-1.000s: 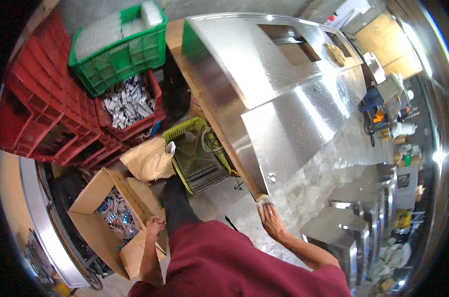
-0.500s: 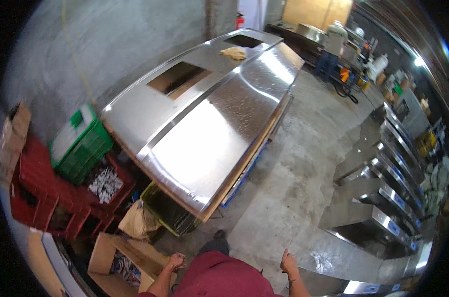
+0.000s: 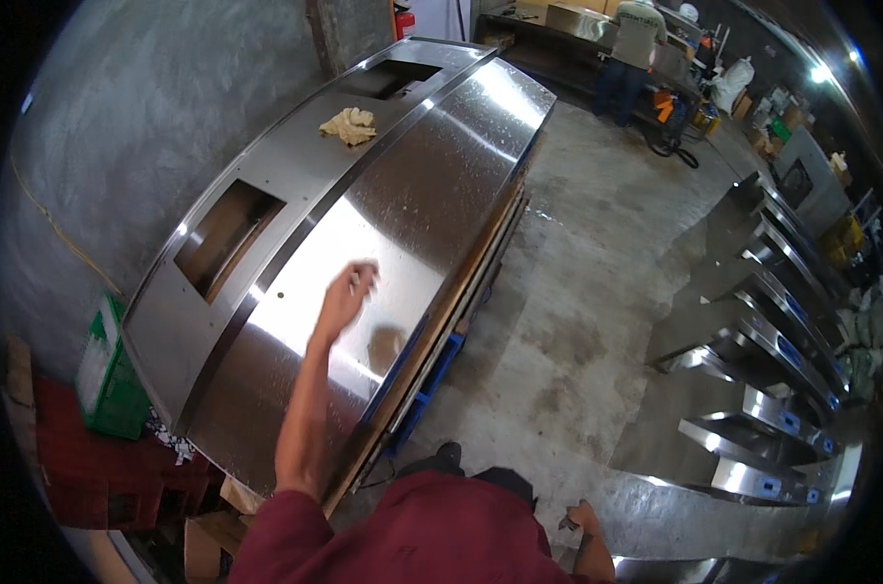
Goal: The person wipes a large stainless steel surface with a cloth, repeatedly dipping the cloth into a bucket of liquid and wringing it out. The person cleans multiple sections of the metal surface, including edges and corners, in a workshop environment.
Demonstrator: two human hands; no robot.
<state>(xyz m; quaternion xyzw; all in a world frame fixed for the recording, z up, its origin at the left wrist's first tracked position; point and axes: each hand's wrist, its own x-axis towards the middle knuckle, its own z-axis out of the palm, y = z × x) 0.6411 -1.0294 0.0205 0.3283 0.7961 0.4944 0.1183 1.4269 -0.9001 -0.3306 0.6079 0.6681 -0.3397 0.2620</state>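
Concrete floor (image 3: 568,292) at right; steel panel (image 3: 412,200) lies flat on counter (image 3: 458,310), presumably for support. Left hand (image 3: 350,287) over panel, grip loosely open; right hand (image 3: 583,517), grip indeterminable.

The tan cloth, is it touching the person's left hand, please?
Apart: the head view plainly shows metal surface between the left hand and tan cloth.

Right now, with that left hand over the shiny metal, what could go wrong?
The left hand is bare over the metal sheet, which might cut skin if sharp anywhere. The crumpled tan cloth lies near the far opening and could perhaps slip in if pushed that way.
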